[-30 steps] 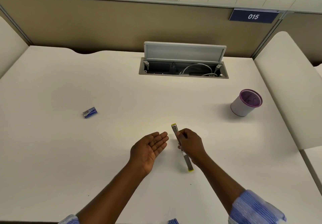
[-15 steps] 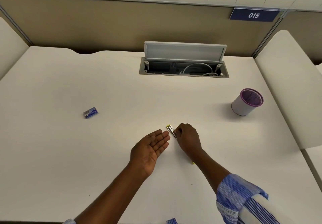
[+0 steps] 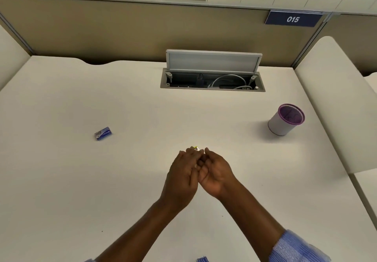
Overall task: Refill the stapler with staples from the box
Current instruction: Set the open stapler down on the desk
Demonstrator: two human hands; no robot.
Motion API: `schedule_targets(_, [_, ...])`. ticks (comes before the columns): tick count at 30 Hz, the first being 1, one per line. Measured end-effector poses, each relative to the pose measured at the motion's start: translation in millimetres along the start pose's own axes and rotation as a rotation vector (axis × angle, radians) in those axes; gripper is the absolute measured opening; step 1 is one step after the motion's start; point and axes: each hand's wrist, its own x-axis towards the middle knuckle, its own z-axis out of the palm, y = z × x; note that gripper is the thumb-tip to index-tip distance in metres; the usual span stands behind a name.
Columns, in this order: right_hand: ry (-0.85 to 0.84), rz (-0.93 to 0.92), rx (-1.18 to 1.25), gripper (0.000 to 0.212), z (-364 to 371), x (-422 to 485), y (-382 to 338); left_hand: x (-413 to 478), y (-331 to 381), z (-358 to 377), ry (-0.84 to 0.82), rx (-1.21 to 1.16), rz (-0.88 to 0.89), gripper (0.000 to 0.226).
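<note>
The stapler (image 3: 196, 148) is a slim metal piece with yellow ends; only its far tip shows, poking out above my fingers. My left hand (image 3: 182, 177) and my right hand (image 3: 214, 173) are pressed together around it at the desk's middle front, and both seem to grip it. The rest of the stapler is hidden between the hands. The small blue staple box (image 3: 103, 133) lies on the desk far to the left, well away from both hands.
A white pen cup with a purple mesh rim (image 3: 285, 122) stands at the right. An open cable hatch (image 3: 212, 78) with wires sits at the back centre. A beige partition closes the desk behind. A blue object (image 3: 202, 259) peeks in at the bottom edge.
My left hand, which lay open palm-up beside the stapler, has turned and closed against my right hand. The stapler has been drawn in between the two hands, so less of it shows.
</note>
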Motion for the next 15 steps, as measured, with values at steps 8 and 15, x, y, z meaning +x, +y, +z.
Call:
schedule_targets(8, [-0.061, -0.009, -0.01, 0.052, -13, -2, -19, 16, -13, 1, 0.055, -0.016, -0.023, 0.059])
schedule_targets(15, [-0.027, -0.114, -0.011, 0.05, -28, -5, -48, 51, -51, 9, 0.015, 0.17, -0.066, 0.06])
